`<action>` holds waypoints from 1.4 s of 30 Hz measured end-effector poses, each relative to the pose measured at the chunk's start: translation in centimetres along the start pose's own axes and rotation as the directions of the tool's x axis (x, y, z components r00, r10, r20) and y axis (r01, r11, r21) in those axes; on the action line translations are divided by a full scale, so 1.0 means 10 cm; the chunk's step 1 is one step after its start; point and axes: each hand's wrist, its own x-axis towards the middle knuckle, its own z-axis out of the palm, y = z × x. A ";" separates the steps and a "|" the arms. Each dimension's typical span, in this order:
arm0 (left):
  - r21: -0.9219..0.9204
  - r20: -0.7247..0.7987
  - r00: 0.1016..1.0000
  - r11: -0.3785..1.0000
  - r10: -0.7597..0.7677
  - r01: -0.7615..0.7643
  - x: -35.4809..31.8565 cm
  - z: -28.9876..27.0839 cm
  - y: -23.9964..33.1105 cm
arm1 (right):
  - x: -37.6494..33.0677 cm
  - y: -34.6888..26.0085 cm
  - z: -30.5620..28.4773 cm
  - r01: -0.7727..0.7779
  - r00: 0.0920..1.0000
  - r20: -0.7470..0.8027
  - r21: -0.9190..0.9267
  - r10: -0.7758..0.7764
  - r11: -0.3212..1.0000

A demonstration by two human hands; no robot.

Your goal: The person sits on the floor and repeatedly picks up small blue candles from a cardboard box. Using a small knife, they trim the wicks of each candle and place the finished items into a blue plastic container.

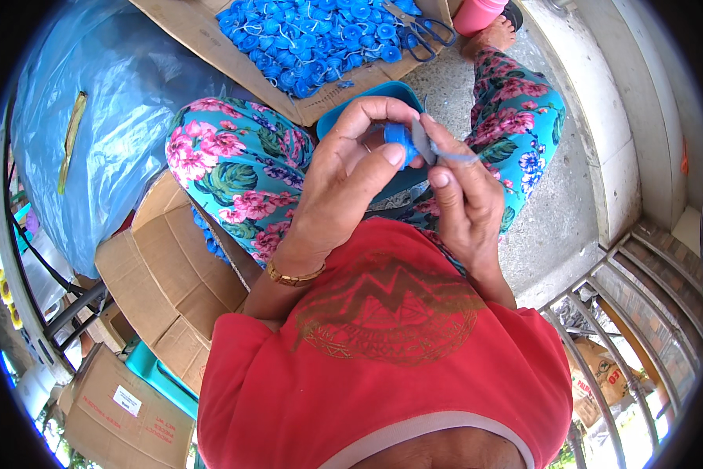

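Between your fingertips, your left hand (340,184) pinches a blue cap (399,138), while your right hand (462,195) clamps a thin grey strip (437,148) touching it. Just beyond lies a teal tray (344,113); farther off, a cardboard sheet (203,31) with loose caps (312,35) and scissors (422,31).

Red shirt (383,367) with round print, teal floral trousers (234,168), gold bracelet (293,277), bare feet.
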 end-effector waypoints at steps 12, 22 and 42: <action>0.340 -0.015 0.999 0.940 -0.040 0.042 0.02 0.07 -0.06 | 0.12 0.06 -0.10 0.370 0.910 0.108 -0.643 -0.400 0.671; 0.273 -0.142 0.986 0.955 -0.082 0.119 -0.20 -0.05 0.04 | 0.18 0.15 -0.40 0.045 0.950 -0.199 -0.679 -0.242 0.732; 0.742 -0.230 0.539 -0.212 0.810 0.635 -0.98 -0.73 1.34 | 0.19 0.06 -0.25 -0.180 0.979 -0.025 0.379 0.204 0.908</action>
